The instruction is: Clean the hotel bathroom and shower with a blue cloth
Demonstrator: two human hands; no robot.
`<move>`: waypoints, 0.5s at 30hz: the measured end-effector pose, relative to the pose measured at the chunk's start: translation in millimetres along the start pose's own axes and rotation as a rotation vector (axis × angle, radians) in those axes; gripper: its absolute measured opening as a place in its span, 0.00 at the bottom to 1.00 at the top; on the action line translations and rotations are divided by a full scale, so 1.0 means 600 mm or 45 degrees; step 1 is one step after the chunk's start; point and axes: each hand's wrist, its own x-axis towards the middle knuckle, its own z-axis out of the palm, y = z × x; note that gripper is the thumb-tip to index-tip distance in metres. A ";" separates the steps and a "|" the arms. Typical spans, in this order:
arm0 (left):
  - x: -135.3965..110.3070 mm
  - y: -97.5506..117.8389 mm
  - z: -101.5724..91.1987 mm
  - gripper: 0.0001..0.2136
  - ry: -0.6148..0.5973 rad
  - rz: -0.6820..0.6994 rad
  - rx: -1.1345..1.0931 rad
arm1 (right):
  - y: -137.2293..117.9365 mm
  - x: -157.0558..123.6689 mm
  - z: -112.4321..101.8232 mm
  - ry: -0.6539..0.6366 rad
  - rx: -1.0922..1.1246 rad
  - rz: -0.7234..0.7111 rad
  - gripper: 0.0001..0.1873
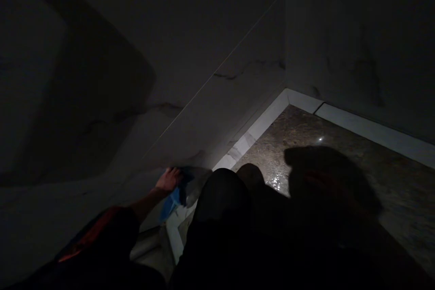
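My left hand (169,178) is low against the wall, its fingers closed on a crumpled blue cloth (172,201) that hangs down beside the wall's foot. Much of the cloth lies in dark shade. My right hand (317,179) shows only as a dim reddish shape within a shadow over the floor; I cannot make out its fingers or anything in them. Between the two hands are my dark-clothed knees (222,195).
Marble-look wall tiles (238,81) with dark veins meet at a corner. A pale tile border (268,120) runs along the wall's foot around a rough brownish floor (272,154) with shiny spots. Light is poor, and large shadows cover the wall and floor.
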 end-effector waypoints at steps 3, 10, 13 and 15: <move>0.086 -0.006 -0.072 0.15 0.049 0.113 0.022 | -0.056 -0.001 0.014 -0.096 0.088 -0.004 0.24; 0.421 0.114 -0.215 0.18 0.504 0.344 -0.504 | -0.099 0.000 0.057 -0.086 -0.023 0.142 0.20; 0.478 0.164 -0.105 0.10 0.346 0.235 -1.085 | -0.041 -0.014 0.063 -0.122 -0.047 0.336 0.23; 0.440 0.176 0.027 0.05 0.186 0.010 -1.296 | -0.010 -0.022 0.060 -0.143 -0.233 0.390 0.26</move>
